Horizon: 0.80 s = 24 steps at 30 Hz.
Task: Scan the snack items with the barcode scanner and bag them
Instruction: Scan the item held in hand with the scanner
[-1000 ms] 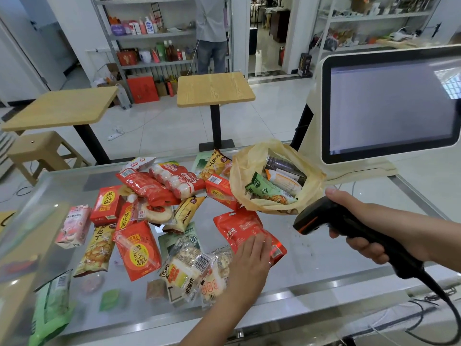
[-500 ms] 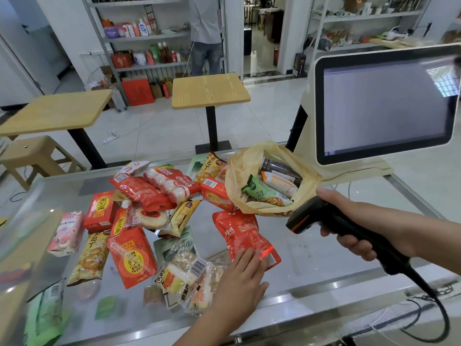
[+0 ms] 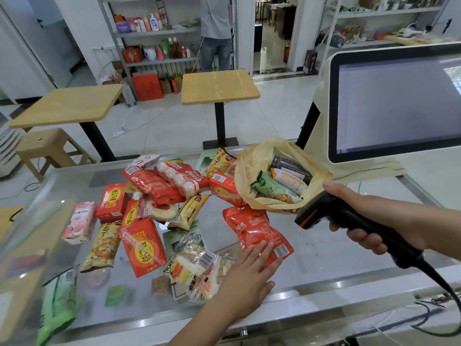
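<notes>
Now the left hand [image 3: 245, 273] has slid back, flat fingers pinning the red packet [image 3: 252, 226]; its barcode [image 3: 281, 251] shows just beside the fingertips. The right hand [image 3: 359, 216] grips the barcode scanner [image 3: 321, 212] just beyond, by the bag [image 3: 252, 161]. Scan looks ready.

We see a smooth, glossy glass tabletop [image 3: 336, 250] with a brushed metal edge [image 3: 324, 289], strewn with shiny plastic-film snack packets [image 3: 143, 245]. The yellowish bag [image 3: 252, 166] looks like thin, crinkled plastic. The barcode scanner [image 3: 331, 213] is matt black plastic, and the side tables [image 3: 219, 87] show wood grain.
</notes>
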Motion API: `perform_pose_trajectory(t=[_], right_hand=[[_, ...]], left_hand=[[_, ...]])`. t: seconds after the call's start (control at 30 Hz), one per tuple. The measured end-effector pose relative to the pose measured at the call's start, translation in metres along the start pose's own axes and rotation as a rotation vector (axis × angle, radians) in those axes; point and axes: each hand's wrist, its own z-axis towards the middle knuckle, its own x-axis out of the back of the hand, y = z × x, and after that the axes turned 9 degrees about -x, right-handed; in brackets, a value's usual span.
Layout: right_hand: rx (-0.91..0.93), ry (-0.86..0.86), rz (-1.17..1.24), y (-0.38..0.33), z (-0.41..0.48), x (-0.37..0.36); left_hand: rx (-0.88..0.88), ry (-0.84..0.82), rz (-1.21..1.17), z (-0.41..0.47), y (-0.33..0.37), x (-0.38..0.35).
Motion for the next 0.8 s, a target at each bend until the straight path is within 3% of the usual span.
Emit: perform_pose_trajectory(t=[0.8], right_hand=[[-0.019,0.138,0.06,0.012,-0.025,-0.014]], left_hand=[[-0.012,-0.077,-0.026,0.002,-0.001,0.007]])
